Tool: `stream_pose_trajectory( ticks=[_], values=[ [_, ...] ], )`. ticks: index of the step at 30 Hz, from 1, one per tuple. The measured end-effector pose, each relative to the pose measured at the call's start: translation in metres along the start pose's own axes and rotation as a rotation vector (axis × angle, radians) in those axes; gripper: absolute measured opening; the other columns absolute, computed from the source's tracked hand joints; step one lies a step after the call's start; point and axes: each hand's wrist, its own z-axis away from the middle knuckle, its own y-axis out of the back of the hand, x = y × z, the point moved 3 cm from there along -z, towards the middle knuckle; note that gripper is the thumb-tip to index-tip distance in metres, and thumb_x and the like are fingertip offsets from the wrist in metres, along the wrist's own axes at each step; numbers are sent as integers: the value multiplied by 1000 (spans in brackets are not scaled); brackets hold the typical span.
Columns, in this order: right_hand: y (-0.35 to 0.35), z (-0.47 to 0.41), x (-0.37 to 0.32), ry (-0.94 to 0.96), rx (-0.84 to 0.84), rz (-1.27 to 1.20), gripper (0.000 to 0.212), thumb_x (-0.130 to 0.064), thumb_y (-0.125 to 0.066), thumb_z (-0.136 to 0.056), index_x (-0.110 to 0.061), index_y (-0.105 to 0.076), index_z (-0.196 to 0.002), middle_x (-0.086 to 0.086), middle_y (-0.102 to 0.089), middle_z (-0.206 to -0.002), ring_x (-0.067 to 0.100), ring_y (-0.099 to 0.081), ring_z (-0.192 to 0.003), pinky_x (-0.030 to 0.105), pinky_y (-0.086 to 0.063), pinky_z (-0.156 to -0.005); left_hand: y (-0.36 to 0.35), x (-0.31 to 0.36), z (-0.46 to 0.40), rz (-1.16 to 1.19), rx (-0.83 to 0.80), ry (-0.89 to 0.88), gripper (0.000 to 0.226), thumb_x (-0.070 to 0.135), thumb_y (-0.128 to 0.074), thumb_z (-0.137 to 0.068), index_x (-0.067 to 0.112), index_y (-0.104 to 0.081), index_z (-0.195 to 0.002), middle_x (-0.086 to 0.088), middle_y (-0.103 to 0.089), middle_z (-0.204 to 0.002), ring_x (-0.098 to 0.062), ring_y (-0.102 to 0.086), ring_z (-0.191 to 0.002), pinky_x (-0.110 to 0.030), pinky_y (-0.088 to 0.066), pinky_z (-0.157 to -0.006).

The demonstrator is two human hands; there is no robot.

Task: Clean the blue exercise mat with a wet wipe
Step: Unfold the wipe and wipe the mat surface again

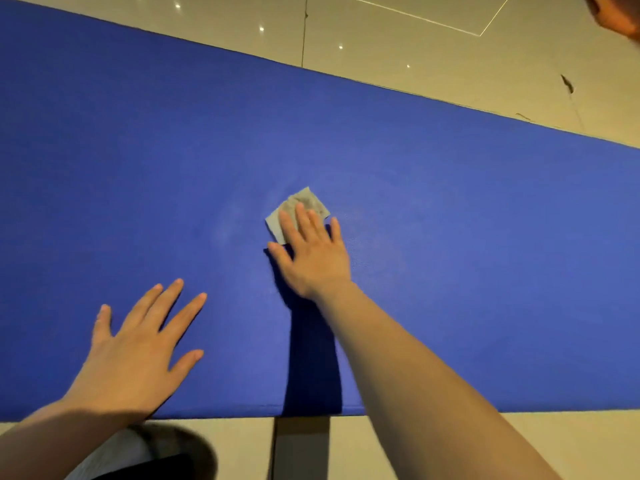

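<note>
Wet wipe (299, 211): thin, limp, soiled, mid-mat | blue exercise mat (450, 237): soft, flat on floor (415, 39) | right hand (311, 254): straight fingers pressing wipe flat | left hand (138, 344): splayed, bracing mat, grasping nothing

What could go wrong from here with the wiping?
The wipe already looks grey and soiled, so it may smear dirt across the mat instead of lifting it. The right hand only presses it with flat fingers, so it could slip or bunch. The left hand rests on the mat and may leave marks.

Warm dim light, floor (415, 46) glare, soft blur
</note>
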Motion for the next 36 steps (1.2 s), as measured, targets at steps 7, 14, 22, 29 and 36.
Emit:
stream_pose_trajectory(
  ticks=[7,14,22,29,36],
  values=[
    [3,67,118,-583,88,-216,67,-55,-20,-101,-22,-2,-157,4,7,-164,18,8,-151,45,8,-120,-1,12,10,174,-36,166,73,53,-40,-97,36,3,-153,13,21,-158,-15,13,-149,-56,-8,-117],
    [-13,38,-13,-218,2,-205,63,-49,-17,-103,-20,-3,-157,5,9,-164,22,10,-150,46,13,-118,-5,25,17,55,115,30,72,39,-83,-71,20,-56,-135,-11,-46,-147,-29,-47,-132,-71,-32,-98],
    [-15,60,51,-252,10,-48,66,-60,-17,-99,-32,1,-156,-6,10,-164,9,9,-150,49,15,-117,-10,19,34,-95,-11,-94,86,63,-54,-65,23,-47,-141,-11,-50,-144,-24,-45,-130,-64,-45,-91],
    [-14,101,90,-629,6,-225,75,-62,-19,-98,-19,-2,-157,8,7,-164,23,8,-151,49,6,-120,-5,32,32,-180,-197,-39,88,69,-35,-92,31,30,-137,-3,28,-158,-21,14,-149,-52,1,-118],
    [-42,96,-48,10,-72,-33,73,-61,0,-92,-25,7,-156,4,17,-163,22,18,-149,44,18,-116,0,29,33,-194,-159,-68,102,71,-64,-72,34,-6,-147,-11,-15,-161,-25,-28,-145,-67,-23,-107]
  ],
)
